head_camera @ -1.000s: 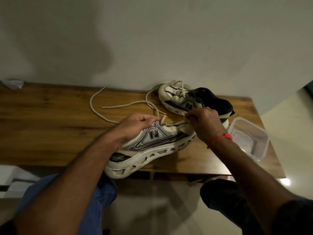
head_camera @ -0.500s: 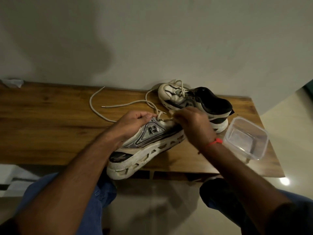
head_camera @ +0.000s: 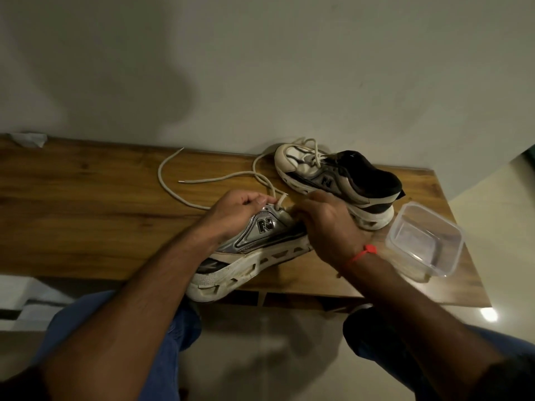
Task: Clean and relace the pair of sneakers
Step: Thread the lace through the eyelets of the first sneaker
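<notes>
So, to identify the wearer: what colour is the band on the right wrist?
Red wristband, clearest in the head view.

On the bench (head_camera: 86, 215), the near sneaker (head_camera: 252, 250) lies at the front edge, heel overhanging. The second sneaker (head_camera: 338, 180) sits behind it to the right, by the wall. A loose lace (head_camera: 185, 195) trails left of both. A container (head_camera: 425, 241) sits at the right end.

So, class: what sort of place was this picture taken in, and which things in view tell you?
Probably a room in a home, not a workshop: a low wooden table stands against a plain painted wall over a glossy tiled floor, and the worn sneakers and a clear plastic container on it are household things.
</notes>
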